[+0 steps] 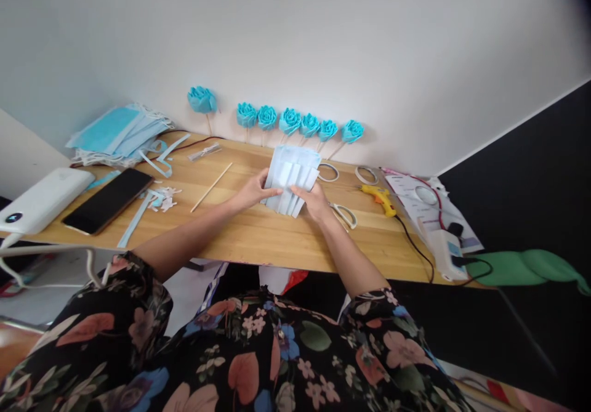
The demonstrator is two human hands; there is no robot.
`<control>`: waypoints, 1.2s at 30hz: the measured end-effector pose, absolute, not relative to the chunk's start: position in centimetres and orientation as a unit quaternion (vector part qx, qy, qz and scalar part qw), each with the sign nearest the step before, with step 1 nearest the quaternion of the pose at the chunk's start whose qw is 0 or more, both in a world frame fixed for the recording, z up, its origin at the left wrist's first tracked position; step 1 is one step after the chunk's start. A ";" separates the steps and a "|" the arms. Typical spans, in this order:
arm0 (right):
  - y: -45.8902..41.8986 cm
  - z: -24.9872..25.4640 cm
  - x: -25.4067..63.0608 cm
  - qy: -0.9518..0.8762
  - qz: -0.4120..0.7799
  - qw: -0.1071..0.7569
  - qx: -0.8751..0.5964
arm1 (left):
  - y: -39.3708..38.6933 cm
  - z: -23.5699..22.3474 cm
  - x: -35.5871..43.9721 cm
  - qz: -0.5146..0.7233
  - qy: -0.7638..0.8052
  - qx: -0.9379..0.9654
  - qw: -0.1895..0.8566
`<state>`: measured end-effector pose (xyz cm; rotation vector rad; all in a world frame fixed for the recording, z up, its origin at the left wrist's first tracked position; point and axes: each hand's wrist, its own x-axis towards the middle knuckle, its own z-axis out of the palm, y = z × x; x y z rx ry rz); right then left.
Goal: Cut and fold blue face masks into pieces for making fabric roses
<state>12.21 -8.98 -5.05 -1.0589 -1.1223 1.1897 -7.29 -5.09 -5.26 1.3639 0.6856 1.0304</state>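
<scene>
A pale blue pleated face mask [292, 177] lies spread on the wooden table [258, 233], held by both hands. My left hand [255, 189] grips its left edge with the thumb laid over the fabric. My right hand [314, 201] pinches its lower right corner. A row of several blue fabric roses [290, 120] on sticks leans against the white wall just behind the mask. A thin wooden stick [212, 178] lies to the left of my left hand.
A pile of blue masks [118, 132] sits at the far left, with a black phone [109, 199] and white power bank [42, 198] nearer. Cut strips and scraps [159, 199] lie between. Scissors [344, 213], a yellow glue gun [380, 197], papers and a white adapter [446, 252] occupy the right.
</scene>
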 end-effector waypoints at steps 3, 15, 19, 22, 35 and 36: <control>-8.9 -4.5 12.2 -0.484 0.478 0.567 -0.464 | -5.2 -4.7 -6.8 0.451 0.350 0.595 0.565; -8.7 -2.9 12.7 -0.523 0.419 0.579 -0.465 | -5.0 -3.3 -6.0 0.467 0.316 0.586 0.582; -9.1 -4.9 12.9 -0.508 0.466 0.556 -0.465 | -4.5 -5.2 -6.1 0.453 0.311 0.590 0.591; -9.2 -5.3 13.1 -0.509 0.473 0.553 -0.460 | -4.5 -5.2 -5.8 0.451 0.327 0.589 0.585; -6.9 -4.7 12.8 -0.513 0.455 0.573 -0.449 | -3.6 -4.9 -5.1 0.537 0.358 0.570 0.509; -6.6 -4.7 12.6 -0.511 0.451 0.583 -0.443 | -3.5 -5.0 -5.2 0.546 0.356 0.572 0.498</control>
